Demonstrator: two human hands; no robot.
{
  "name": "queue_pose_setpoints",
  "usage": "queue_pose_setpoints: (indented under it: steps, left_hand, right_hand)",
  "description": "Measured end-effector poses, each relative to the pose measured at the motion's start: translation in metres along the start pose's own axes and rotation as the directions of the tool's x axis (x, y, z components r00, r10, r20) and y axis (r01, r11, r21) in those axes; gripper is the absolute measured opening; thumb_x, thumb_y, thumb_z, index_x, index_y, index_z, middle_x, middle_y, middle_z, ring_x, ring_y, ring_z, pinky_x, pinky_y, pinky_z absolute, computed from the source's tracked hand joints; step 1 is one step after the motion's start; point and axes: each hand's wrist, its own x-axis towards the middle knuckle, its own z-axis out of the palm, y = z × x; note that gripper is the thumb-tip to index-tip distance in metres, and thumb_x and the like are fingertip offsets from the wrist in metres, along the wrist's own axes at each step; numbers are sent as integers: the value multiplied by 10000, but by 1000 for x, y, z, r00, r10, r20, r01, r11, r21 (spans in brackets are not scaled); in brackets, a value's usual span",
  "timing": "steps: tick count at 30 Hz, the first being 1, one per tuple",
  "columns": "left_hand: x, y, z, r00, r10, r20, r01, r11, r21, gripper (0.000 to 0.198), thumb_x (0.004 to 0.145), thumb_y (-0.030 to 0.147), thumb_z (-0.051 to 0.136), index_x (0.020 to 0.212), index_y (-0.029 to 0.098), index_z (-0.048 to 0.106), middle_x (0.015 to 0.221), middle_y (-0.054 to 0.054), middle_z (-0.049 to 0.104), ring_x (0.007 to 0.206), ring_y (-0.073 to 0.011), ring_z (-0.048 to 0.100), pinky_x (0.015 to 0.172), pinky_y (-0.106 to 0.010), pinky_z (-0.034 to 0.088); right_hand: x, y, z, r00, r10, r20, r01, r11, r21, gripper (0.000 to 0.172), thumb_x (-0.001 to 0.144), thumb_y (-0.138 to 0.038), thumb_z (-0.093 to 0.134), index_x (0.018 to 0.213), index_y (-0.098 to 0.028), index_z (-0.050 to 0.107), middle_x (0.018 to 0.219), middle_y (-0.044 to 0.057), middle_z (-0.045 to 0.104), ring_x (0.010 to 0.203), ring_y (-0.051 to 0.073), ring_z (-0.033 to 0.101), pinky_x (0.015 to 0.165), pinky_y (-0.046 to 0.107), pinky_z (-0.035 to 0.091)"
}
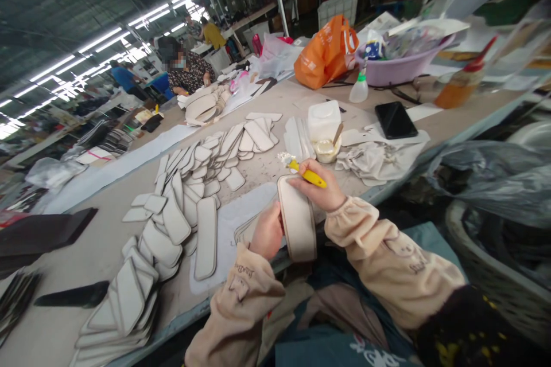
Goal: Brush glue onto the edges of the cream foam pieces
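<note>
My left hand [267, 232] is closed on the left edge of a pale rounded panel [298, 222] with a darker rim, tilted up above the table edge. In my right hand [326, 190] is a small brush [314, 176] with a yellow handle; its whitish tip points left, apart from the panel. Fingers of that hand also touch the panel's upper edge. Below my left hand lies a white sheet [224, 212] with outlines on it. One long panel [205, 238] rests on its left part. Beyond my right hand stands a small cup [326, 151] with a stick in it.
Many similar panels [161, 243] lie overlapped across the table [258, 172]. Farther back are a white container [324, 119], a phone [395, 120], a crumpled cloth [365, 161], an orange bag [326, 53], a purple basin [396, 70] and bottles. A masked person [189, 71] works across the table.
</note>
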Motion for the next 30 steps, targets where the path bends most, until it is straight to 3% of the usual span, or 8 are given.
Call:
queue_pose_setpoints:
  steps: [3, 8, 15, 18, 23, 30]
  left_hand:
    - [-18, -15, -4, 991, -123, 49, 126, 991, -51, 500, 795, 542, 631, 1016, 99, 703, 892, -125, 733, 890, -286, 681, 785, -376, 506]
    - [-40, -39, -9, 983, -173, -58, 172, 985, -25, 353, 705, 377, 768, 931, 109, 724, 803, -102, 741, 803, -259, 697, 746, -352, 524]
    - [-42, -38, -7, 973, -198, -123, 196, 980, -26, 411, 633, 387, 817, 920, 107, 723, 783, -95, 745, 795, -248, 700, 752, -343, 538]
    - [-48, -39, -9, 964, -264, -40, 261, 964, -53, 432, 646, 385, 816, 959, 105, 712, 845, -113, 749, 824, -263, 707, 760, -353, 550]
    - [-71, -54, -16, 891, -419, 175, 430, 903, -25, 458, 737, 379, 754, 1105, 121, 664, 1023, -164, 728, 893, -300, 709, 710, -360, 570]
    - [-80, -67, -23, 888, -423, 179, 428, 904, 7, 455, 734, 347, 759, 1113, 115, 659, 1151, -181, 685, 954, -310, 697, 700, -329, 575]
  right_hand:
    - [2, 6, -2, 999, 32, -23, -33, 999, -15, 265, 766, -363, 687, 824, -236, 462, 707, -48, 453, 608, 117, 414, 591, 249, 356]
    - [1, 15, 1, 999, 44, -28, -45, 999, -15, 267, 749, -348, 699, 823, -231, 470, 708, -55, 467, 599, 109, 410, 593, 248, 350]
    - [-1, 21, 5, 998, 59, -24, -59, 998, -1, 281, 718, -315, 705, 832, -215, 468, 716, -62, 465, 617, 97, 403, 616, 243, 350]
    - [1, 23, 4, 997, 53, -49, -53, 999, -8, 292, 710, -324, 706, 834, -213, 466, 730, -56, 463, 632, 97, 403, 629, 243, 357]
    - [3, 23, -2, 993, 92, -80, -95, 994, -44, 307, 725, -363, 697, 848, -216, 457, 710, -53, 436, 628, 98, 393, 629, 244, 355]
    - [1, 19, -1, 995, 80, -67, -83, 996, -37, 284, 717, -345, 699, 820, -228, 462, 702, -52, 447, 623, 108, 406, 618, 247, 354]
